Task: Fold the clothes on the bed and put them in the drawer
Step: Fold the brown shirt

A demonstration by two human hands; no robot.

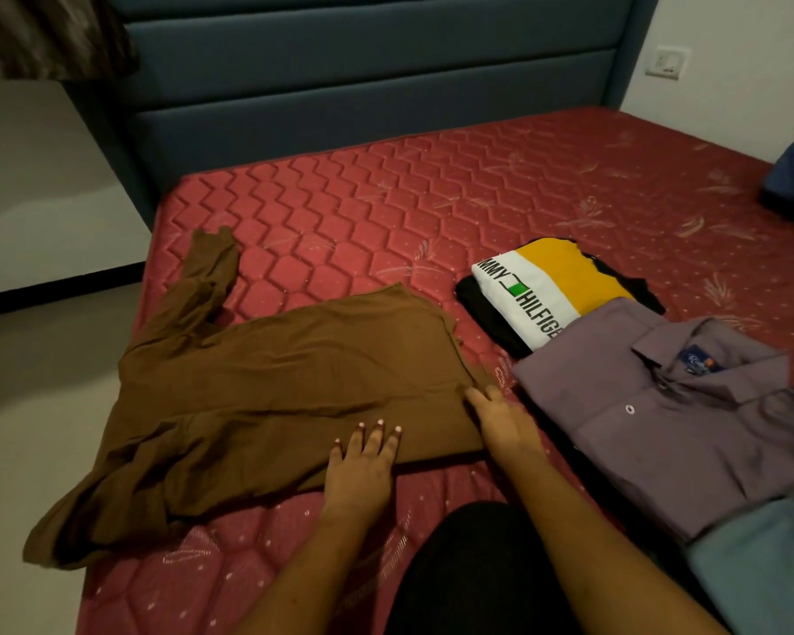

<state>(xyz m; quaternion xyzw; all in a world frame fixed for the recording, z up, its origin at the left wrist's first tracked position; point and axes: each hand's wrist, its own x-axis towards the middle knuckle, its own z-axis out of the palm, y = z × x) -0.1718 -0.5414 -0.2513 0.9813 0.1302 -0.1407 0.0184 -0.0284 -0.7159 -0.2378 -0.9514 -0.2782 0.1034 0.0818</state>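
Left hand (363,469) lies flat, fingers spread, gripping nothing, pinning the brown garment (267,405) near the bed's (432,199) front edge so it holds smooth. Right hand (500,419), also open, presses its right hem, just beside 2 folded shirts (661,405).

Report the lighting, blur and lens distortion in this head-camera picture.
Head view: dim, warm indoor light, no glare; soft shadow under the left hand on the brown garment; the wide angle bows the headboard and mattress edges; the purple shirt stays sharp, the right edge softens.
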